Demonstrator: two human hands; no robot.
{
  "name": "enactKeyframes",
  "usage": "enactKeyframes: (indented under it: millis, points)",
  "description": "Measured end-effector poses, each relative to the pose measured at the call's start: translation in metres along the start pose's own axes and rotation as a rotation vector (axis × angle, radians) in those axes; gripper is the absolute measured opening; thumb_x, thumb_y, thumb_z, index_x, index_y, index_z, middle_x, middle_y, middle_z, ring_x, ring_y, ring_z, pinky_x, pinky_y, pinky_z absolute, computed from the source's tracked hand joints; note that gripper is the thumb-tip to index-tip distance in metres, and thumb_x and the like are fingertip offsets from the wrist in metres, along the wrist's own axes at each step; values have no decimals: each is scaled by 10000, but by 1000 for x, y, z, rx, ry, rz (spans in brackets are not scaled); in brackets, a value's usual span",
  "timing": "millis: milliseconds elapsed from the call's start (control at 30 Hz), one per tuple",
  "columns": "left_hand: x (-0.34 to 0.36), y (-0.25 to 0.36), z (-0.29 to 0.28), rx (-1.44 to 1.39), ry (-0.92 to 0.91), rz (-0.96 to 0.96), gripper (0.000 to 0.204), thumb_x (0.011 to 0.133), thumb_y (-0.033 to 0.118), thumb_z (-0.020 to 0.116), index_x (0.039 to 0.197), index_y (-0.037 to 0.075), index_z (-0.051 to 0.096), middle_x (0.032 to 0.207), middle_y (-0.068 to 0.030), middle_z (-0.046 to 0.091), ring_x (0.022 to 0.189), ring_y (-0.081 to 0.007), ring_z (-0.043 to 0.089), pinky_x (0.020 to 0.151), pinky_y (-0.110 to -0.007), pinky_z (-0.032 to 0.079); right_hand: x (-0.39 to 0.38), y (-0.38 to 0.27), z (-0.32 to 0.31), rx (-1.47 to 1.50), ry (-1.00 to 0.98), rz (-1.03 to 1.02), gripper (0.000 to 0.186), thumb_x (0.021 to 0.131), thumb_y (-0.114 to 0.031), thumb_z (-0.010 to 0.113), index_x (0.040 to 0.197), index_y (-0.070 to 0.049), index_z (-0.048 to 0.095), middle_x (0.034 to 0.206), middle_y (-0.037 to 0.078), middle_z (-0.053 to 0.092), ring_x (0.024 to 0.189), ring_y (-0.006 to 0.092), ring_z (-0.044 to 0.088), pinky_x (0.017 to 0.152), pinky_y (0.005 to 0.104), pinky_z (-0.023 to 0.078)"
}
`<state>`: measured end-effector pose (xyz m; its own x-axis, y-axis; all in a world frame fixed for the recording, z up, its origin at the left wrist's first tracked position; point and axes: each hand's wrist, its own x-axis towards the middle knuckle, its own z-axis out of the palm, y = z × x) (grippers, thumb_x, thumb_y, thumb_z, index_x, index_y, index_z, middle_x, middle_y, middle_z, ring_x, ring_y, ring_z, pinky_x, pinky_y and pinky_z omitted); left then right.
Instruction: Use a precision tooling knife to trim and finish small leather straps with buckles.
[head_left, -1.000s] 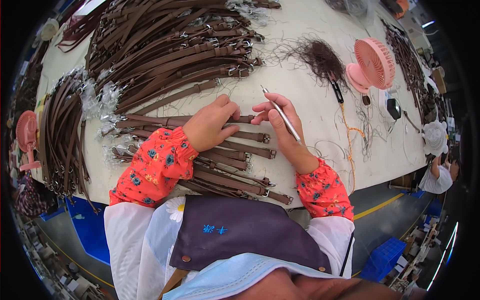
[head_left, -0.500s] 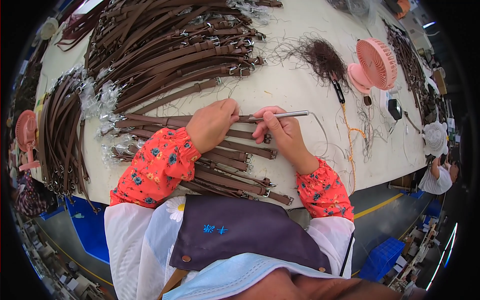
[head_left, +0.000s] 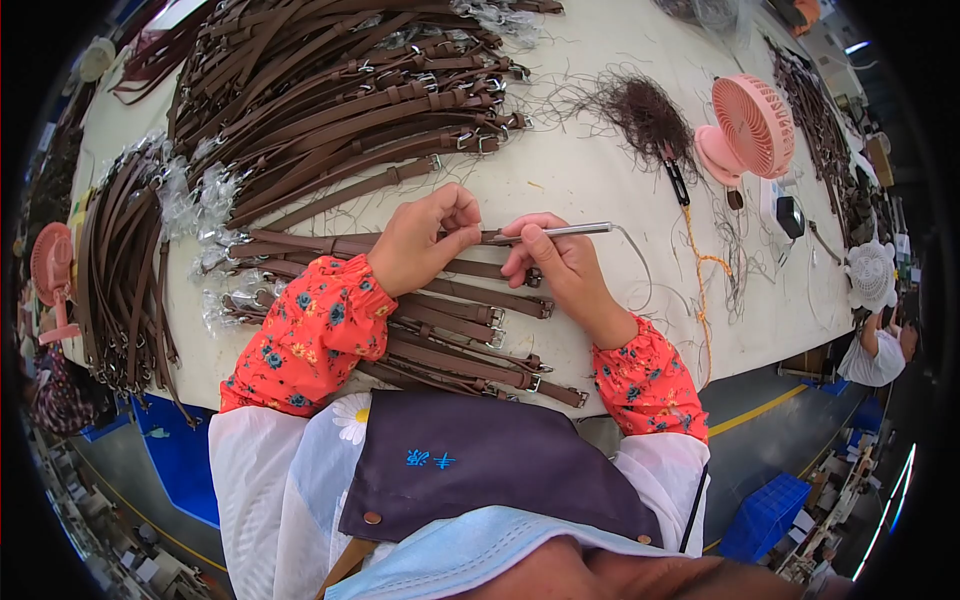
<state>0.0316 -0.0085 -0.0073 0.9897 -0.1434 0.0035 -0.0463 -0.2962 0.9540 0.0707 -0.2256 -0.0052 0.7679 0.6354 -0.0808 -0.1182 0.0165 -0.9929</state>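
Observation:
My right hand (head_left: 560,262) grips a slim metal pen-like tool (head_left: 580,229) with a thin grey cord at its rear. The tool's tip points left at the end of a brown strap (head_left: 350,240). Close beside it, my left hand (head_left: 425,240) has its fingers curled and its thumb low over that strap; what they pinch is hidden. Below both hands lie more brown buckled straps (head_left: 450,318), side by side with metal buckles to the right.
A large heap of brown straps (head_left: 330,110) covers the far left, with another bundle (head_left: 125,260) nearer. Right of my hands are a dark thread tangle (head_left: 645,110), black snips (head_left: 677,183) on an orange cord and a pink fan (head_left: 750,125). A blue bin (head_left: 765,515) stands below.
My left hand has shifted slightly, its curled fingers now lifted a little from the thumb. The tool in my right hand has moved a touch left.

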Motion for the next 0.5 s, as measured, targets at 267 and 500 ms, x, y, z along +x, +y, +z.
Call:
enactKeyframes:
  millis: [267,500]
  points:
    - [0,1,-1,-31,-38,-31,143,878,40,658,969,37,547,853,19,574,779,-44,543,644,-209,461,0,1,0,-26,0,-5,346,1031,-292,444,1049,20,592,737,57,651,627,93,604,596,221,476]
    - [1,1,0,-77,65,-100,153,877,12,617,1014,32,552,879,-10,569,758,-70,545,647,-225,465,-1,0,0,-4,-1,-4,360,1031,-306,441,1050,19,593,734,62,648,627,101,607,597,224,474]
